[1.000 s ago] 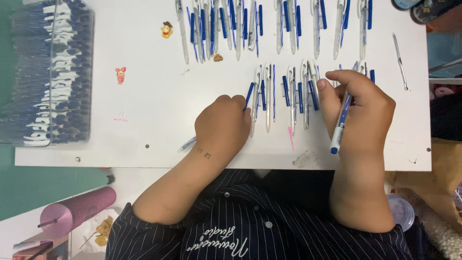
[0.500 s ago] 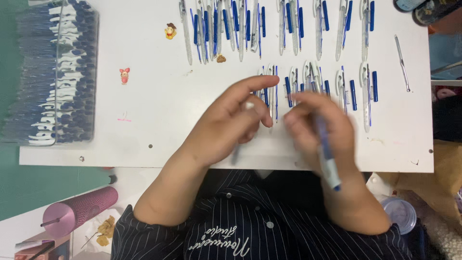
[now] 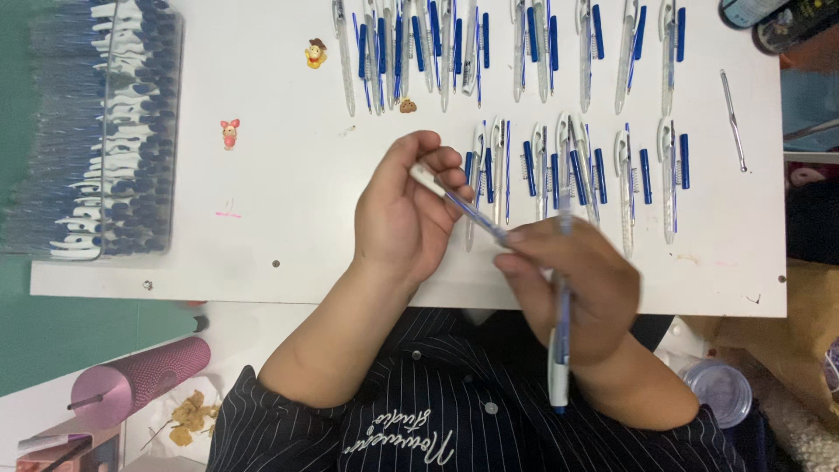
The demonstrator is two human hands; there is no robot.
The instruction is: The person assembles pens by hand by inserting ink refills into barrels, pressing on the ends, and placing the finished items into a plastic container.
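My left hand (image 3: 404, 214) pinches the white end of a thin blue pen refill (image 3: 463, 205) above the white table (image 3: 288, 175). My right hand (image 3: 577, 284) grips the refill's other end with its fingertips. That same hand also holds a blue-and-white pen barrel (image 3: 560, 350), which points toward my body. Both hands hover over the table's front edge, just below a row of pen parts (image 3: 577, 166).
Two rows of blue pen parts and clear barrels lie across the far half of the table (image 3: 489, 44). A clear bin packed with finished pens (image 3: 96, 131) stands at the left. Small stickers (image 3: 229, 133) dot the table. A pink tumbler (image 3: 140, 380) lies at lower left.
My left hand came off the table holding a refill and my right hand moved left to meet it. The pen barrel in my right hand now points toward me.
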